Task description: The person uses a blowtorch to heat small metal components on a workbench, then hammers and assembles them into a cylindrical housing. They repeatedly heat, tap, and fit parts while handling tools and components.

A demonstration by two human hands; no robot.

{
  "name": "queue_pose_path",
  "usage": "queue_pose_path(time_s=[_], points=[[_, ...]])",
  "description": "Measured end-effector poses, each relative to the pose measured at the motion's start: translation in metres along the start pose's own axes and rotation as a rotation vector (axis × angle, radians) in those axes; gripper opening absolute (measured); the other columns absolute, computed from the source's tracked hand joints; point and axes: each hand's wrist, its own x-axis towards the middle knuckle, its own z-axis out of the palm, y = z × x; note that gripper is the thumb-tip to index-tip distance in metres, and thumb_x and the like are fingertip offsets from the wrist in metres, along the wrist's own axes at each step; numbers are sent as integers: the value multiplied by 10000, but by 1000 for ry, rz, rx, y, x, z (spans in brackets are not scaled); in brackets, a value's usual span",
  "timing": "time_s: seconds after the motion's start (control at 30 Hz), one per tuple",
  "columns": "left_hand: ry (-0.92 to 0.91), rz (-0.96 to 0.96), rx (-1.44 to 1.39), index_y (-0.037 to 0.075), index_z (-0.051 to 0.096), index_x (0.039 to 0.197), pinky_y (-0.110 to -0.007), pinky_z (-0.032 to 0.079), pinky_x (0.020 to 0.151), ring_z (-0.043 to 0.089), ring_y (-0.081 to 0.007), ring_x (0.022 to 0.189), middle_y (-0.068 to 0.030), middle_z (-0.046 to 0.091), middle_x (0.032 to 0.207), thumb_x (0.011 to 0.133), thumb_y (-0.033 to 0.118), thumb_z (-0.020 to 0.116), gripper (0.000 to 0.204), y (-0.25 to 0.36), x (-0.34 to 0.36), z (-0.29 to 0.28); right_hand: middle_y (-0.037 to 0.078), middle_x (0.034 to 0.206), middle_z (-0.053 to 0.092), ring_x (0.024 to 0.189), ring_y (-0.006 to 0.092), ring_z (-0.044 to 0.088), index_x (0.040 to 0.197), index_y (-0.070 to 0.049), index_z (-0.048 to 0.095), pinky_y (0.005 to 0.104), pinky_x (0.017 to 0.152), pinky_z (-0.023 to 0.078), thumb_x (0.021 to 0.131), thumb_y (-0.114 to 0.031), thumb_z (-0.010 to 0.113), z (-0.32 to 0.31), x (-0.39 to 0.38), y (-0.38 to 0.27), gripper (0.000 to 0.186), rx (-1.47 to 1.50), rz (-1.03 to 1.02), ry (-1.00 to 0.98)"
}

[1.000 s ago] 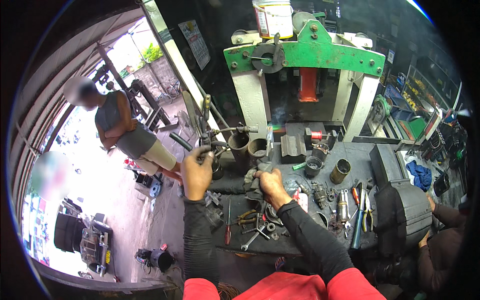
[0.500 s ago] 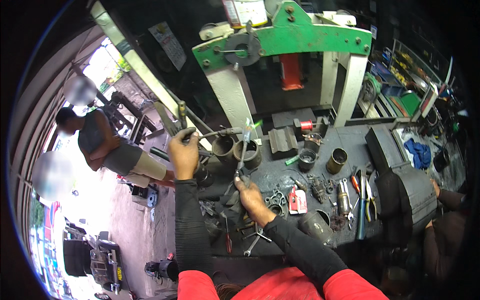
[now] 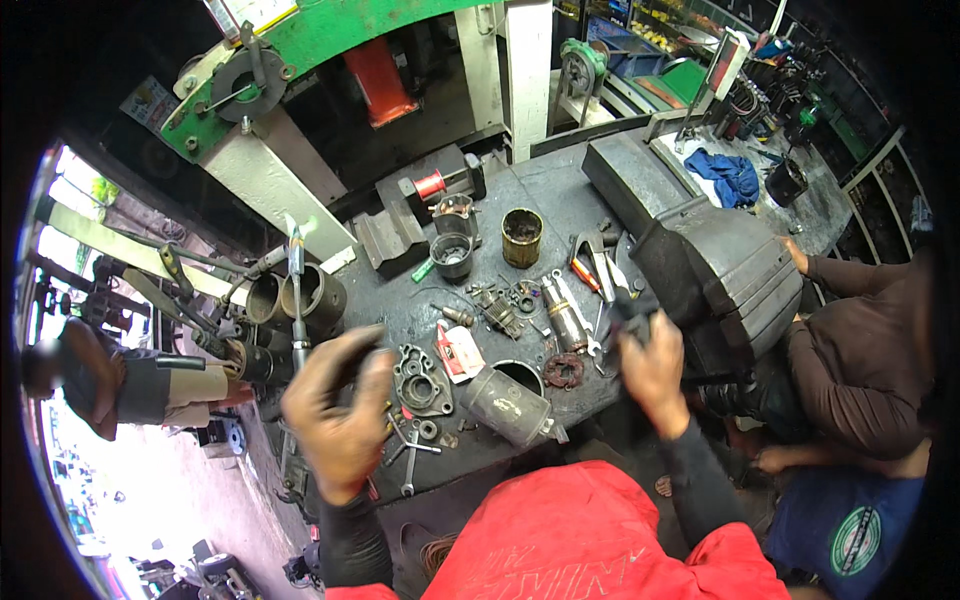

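1. The grimy left hand (image 3: 340,420) hangs blurred over the near-left bench edge, fingers curled loosely together on nothing I can make out; the grey cast-metal end cover (image 3: 422,380) lies just to its right.
2. The right hand (image 3: 655,365) is clamped on a dark handle-like thing (image 3: 628,312), too blurred to identify.
3. Between the 2 hands lies a dull steel cylindrical motor housing (image 3: 512,403), long axis running from upper left to lower right, open mouth up; both hands are about equally near.
4. Farther back on the oily black workbench (image 3: 545,190) stands a rusty brass-coloured open can (image 3: 521,237).
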Motion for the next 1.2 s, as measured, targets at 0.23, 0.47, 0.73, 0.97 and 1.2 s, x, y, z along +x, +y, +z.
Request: queue_pose_path(time_s=[0.23,0.47,0.73,0.97,1.2], points=[[-52,-46,-138,-41,765,1113,-275,552,812,702,-141,881,-98,761,994,936,48,784,199,34,-6,67,153,1247,599,1194,384,565,1234,-53,712,515,980,451,746,-199,868,45,32,77,532,-379,-274,-200],[48,-300,-281,-41,750,1159,-223,516,727,648,-75,828,-52,735,1022,975,49,763,204,45,-28,89,118,1112,668,1123,304,611,786,-70,789,446,952,465,814,-173,686,132,35,66,149,-374,-561,-447],[31,-432,-366,-25,745,1168,-234,512,746,654,-90,838,-53,744,986,1003,79,727,196,29,-53,79,120,1003,608,1036,320,591,969,-63,734,459,886,456,847,-135,712,102,34,46,144,-161,-523,-346],[-373,-382,-338,-52,742,1218,-274,567,822,686,-114,920,-78,755,1077,1014,168,747,300,4,-37,93,88,1027,665,910,286,646,1120,-88,779,418,801,505,726,-63,854,15,-22,-56,402,122,-612,62],[-521,-459,-530,-40,786,1152,-275,559,845,697,-110,930,-75,791,1002,997,201,777,287,-3,-43,89,107,1017,674,880,307,673,1115,-52,755,433,784,547,724,-19,845,8,-46,-94,403,179,-597,122]])
